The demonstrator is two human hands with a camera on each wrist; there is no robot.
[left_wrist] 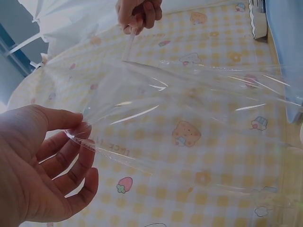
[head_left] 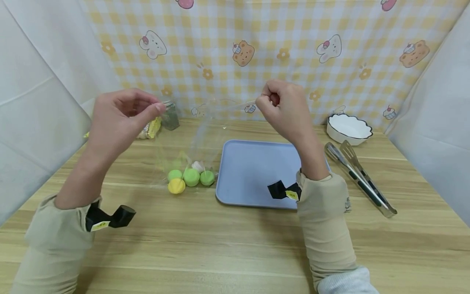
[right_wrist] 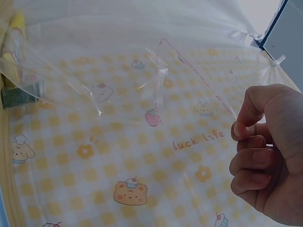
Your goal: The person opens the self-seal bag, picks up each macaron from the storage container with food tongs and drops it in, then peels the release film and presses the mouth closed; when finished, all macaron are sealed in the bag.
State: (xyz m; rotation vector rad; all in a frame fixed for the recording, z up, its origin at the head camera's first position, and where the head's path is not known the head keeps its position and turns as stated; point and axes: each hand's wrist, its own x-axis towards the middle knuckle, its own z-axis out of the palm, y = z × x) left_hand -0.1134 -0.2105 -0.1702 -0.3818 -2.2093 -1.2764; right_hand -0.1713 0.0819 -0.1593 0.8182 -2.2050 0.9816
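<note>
A clear plastic bag (head_left: pixel 205 136) hangs upright over the table. Its top edge is pinched between the thumb and fingers of my left hand (head_left: pixel 117 116), plain to see in the left wrist view, where the bag (left_wrist: pixel 156 97) stretches off to the right. My right hand (head_left: pixel 288 108) pinches the end of a thin strip (right_wrist: pixel 199 78) with small red print, which runs taut towards the bag's mouth. Low in the bag sit several round green balls (head_left: pixel 191 177), a yellow ball (head_left: pixel 176 186) and a small white piece (head_left: pixel 198 166).
A blue tray (head_left: pixel 253 173) lies right of the bag. Further right are metal tongs (head_left: pixel 356 180) with dark grips and a white scalloped bowl (head_left: pixel 349 128). At the back left stand a glass jar (head_left: pixel 170 117) and a yellow packet (head_left: pixel 151 128). A checked curtain (head_left: pixel 282 24) hangs behind.
</note>
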